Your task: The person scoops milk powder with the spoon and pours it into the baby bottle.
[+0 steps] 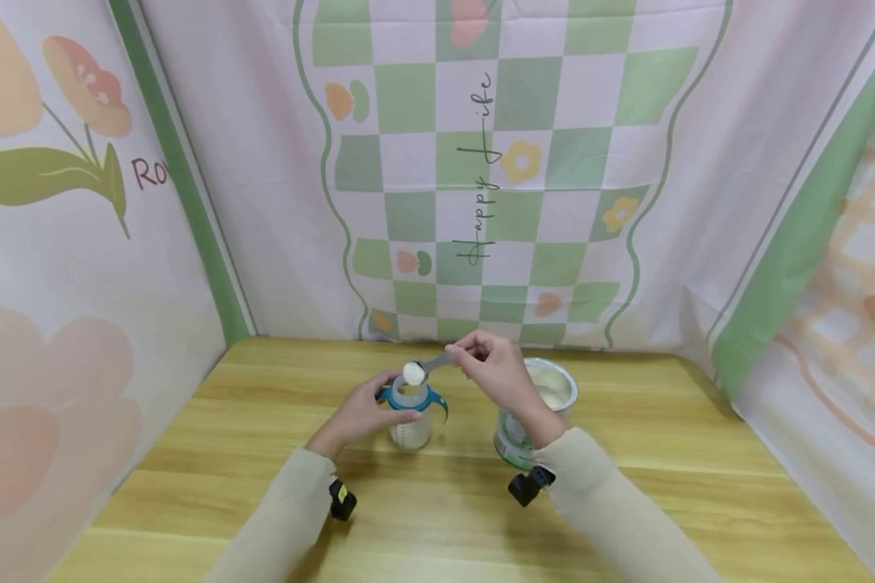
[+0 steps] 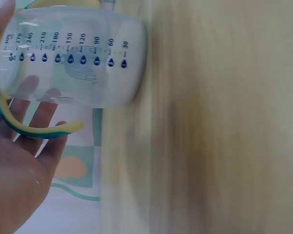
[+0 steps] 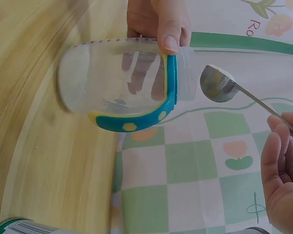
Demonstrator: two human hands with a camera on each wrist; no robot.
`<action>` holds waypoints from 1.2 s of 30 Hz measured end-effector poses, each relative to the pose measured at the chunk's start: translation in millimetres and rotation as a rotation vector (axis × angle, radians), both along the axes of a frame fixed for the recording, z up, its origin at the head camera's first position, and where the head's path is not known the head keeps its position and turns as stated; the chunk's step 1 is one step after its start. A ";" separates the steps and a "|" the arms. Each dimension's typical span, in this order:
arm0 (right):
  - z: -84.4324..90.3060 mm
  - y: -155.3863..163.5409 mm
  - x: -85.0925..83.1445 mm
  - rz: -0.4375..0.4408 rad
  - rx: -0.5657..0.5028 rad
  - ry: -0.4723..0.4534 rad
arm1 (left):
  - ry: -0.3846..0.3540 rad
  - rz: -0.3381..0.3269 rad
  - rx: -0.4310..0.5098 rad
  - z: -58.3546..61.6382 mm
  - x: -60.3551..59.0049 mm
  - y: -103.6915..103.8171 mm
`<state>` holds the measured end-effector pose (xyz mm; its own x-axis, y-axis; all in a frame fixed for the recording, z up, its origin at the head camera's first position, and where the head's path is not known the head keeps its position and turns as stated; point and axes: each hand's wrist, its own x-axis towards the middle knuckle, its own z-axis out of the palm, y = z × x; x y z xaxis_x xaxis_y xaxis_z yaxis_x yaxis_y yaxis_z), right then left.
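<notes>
A clear baby bottle point(image 1: 411, 429) with a blue and yellow two-handled collar stands on the table, its mouth uncovered. In the left wrist view, the bottle point(image 2: 83, 53) shows printed measuring marks and whitish contents near its base. My left hand point(image 1: 365, 410) holds it around the collar, thumb in front and fingers behind. Pinched by its handle in my right hand point(image 1: 494, 371) is a metal measuring spoon point(image 3: 219, 84), heaped with white powder. The spoon's bowl is just above the bottle's mouth, apart from it.
Behind my right wrist stands an open can point(image 1: 514, 445) of pale powder, partly hidden. The wooden table point(image 1: 437, 518) ends at a checkered curtain point(image 1: 474, 162) at the back. Printed cloth point(image 1: 80, 267) hangs on the left side.
</notes>
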<state>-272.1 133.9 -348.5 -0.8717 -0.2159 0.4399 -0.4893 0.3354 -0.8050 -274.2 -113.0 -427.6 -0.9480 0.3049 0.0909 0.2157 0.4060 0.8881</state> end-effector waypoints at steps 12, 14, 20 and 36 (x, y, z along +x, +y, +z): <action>-10.0 -10.0 5.0 -0.045 0.134 0.197 | -0.027 -0.015 0.044 -4.6 -2.6 0.0; -12.7 -11.7 5.1 -0.038 0.142 0.228 | -0.031 -0.015 0.049 -4.8 -2.6 -0.1; -17.6 -15.6 6.2 -0.016 0.190 0.314 | -0.029 -0.023 0.062 -5.8 -3.1 -0.4; -30.5 -14.0 8.5 0.068 0.382 0.731 | -0.021 -0.036 0.046 -6.0 -4.7 -1.2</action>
